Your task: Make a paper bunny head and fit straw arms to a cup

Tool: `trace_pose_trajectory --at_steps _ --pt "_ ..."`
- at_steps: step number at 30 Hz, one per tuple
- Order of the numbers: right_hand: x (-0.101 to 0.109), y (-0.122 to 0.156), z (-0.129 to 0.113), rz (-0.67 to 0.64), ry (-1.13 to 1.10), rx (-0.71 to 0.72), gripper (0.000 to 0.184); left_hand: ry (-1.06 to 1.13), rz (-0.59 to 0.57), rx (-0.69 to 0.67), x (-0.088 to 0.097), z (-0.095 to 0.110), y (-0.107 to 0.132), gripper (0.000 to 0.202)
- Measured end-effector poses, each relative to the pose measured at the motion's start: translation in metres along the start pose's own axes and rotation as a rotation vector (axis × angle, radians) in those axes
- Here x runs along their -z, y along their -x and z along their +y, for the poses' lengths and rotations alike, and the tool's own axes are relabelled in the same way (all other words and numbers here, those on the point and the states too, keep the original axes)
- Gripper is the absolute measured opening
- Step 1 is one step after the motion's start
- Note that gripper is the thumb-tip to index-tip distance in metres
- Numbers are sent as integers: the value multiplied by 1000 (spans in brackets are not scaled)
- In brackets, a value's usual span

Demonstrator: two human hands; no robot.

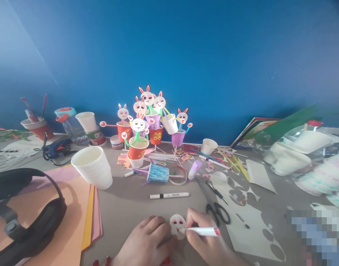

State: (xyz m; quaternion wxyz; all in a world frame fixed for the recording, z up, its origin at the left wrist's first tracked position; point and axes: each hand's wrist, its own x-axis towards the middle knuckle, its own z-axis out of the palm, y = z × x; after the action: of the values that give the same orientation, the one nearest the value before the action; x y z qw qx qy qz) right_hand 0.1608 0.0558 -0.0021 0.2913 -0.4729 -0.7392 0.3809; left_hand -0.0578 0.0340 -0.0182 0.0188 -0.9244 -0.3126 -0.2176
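My left hand (145, 242) lies on the grey table, fingers curled, pressing on the left edge of a small round white paper face (177, 224) with pink eyes. My right hand (206, 240) is closed round a white marker with a red end (204, 231); its tip touches the lower part of the paper face. Another white marker (169, 195) lies on the table just beyond the hands. Black-handled scissors (217, 211) lie to the right of my right hand.
Paper-cup bunny figures (147, 125) stand at the back against the blue wall. A stack of white cups (93, 167), a blue-coloured cup (157, 172), a purple glue stick (195, 169), coloured paper sheets (75, 221), black headphones (25, 214) and cut white paper (252, 229) surround the hands.
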Motion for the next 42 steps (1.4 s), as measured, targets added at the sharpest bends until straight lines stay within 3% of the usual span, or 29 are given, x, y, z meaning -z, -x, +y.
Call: trace_pose_trajectory --at_steps 22,42 --pt "0 1 0 16 39 7 17 -3 87 -16 0 -1 -3 15" --pt "0 0 0 25 23 -2 16 -8 45 -15 1 0 -2 16"
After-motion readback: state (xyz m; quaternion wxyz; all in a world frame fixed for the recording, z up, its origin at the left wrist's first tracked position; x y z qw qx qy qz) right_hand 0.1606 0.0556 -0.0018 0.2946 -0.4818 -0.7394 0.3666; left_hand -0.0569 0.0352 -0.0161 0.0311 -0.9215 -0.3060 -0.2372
